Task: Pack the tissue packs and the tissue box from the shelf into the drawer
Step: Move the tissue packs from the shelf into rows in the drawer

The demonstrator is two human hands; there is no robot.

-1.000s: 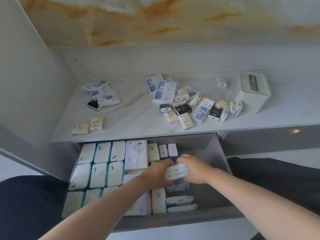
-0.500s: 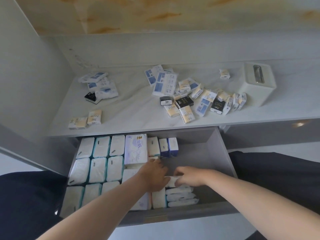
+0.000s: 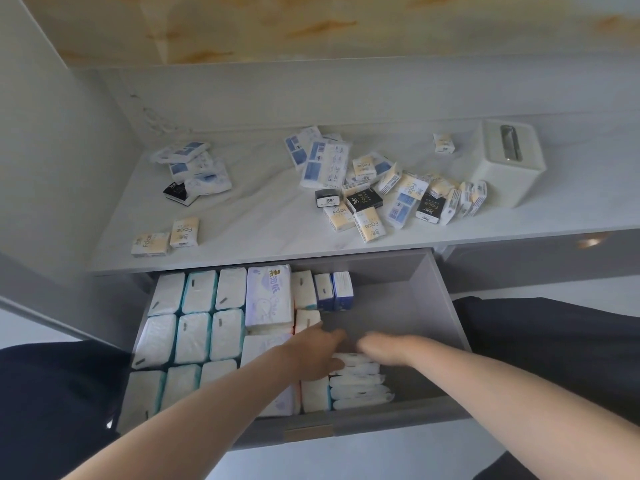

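So, both hands are parked in the open grey drawer (image 3: 437,306) on a stack of flat white tissue packs (image 3: 360,388); the left hand (image 3: 317,355) is laid flat, the right hand (image 3: 382,348) is too blurred to be judged. The heap of small printed tissue packs (image 3: 398,197) and the white tissue box (image 3: 509,168) are seen on the pale shelf (image 3: 263,209), beyond and rightwards, nearer the right hand

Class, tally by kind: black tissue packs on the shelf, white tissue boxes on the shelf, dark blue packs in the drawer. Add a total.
Black tissue packs on the white shelf: 4
White slotted tissue box: 1
Dark blue tissue packs in the grey drawer: 2
Total: 7
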